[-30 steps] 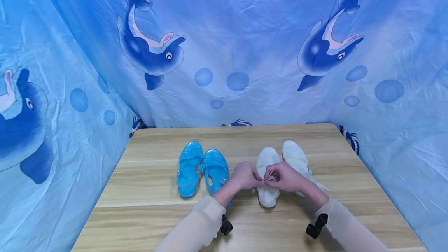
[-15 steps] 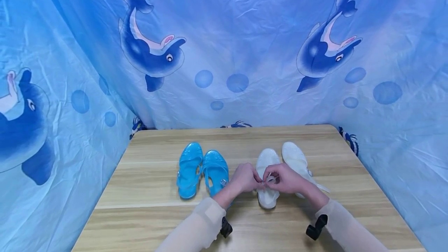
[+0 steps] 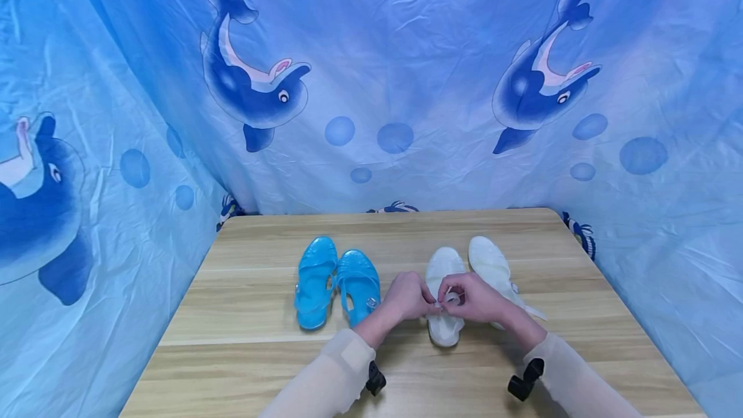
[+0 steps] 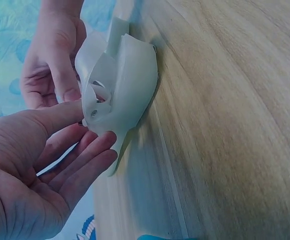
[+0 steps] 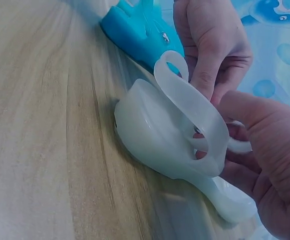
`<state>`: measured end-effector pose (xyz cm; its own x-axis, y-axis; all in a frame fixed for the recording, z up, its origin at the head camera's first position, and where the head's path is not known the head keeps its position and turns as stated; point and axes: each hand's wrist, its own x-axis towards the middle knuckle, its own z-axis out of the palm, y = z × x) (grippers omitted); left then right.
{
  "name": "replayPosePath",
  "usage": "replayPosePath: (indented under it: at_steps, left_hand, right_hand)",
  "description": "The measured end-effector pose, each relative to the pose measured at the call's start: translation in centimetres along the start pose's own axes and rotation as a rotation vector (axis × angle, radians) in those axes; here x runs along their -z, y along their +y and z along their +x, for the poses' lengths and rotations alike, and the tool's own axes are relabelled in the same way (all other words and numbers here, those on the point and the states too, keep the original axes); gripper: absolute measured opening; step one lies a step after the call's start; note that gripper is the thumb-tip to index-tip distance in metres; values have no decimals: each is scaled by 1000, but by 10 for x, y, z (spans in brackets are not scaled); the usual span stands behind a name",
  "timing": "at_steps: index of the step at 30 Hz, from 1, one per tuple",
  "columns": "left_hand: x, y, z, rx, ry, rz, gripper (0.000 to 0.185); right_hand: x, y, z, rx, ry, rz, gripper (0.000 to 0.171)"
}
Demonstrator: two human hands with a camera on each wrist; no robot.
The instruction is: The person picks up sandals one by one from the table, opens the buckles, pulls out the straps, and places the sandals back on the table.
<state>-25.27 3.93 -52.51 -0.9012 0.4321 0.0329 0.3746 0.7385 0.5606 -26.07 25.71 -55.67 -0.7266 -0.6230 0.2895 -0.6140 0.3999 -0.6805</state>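
Observation:
A translucent white sandal [image 3: 445,263] sits on the wooden table between both hands. The left hand [image 3: 408,297] pinches its ankle strap around the small metal buckle, whose details are partly hidden by fingers. From the other side, the right hand [image 3: 476,298] pinches the strap's thin free end, seen in the right wrist view curving beneath the thumb. The looped strap [image 5: 200,110] stands up over the sandal's heel. In the left wrist view a slot and a small hole show in the strap near the left fingertips [image 4: 104,142]. The sandal's sole stays on the table.
A second white sandal [image 3: 489,258] lies just to the right, its strap [image 3: 535,312] stretched out on the table. Two blue sandals [image 3: 313,298] stand at the left, one partly behind the left wrist. A blue dolphin-print curtain [image 3: 371,82] encloses the table [image 3: 244,353].
Both hands stay at the strap with only small finger movements. A strap loop shows more clearly beneath the right fingers. The head view has shifted slightly; the sandals have kept their places.

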Motion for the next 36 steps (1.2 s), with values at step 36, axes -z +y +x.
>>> replayPosePath:
  at_steps: [36]
  left_hand:
    - [8, 2, -1, 78, -16, -159, 45]
  right_hand:
    - [-1, -12, 4, -112, 148, 0, 10]
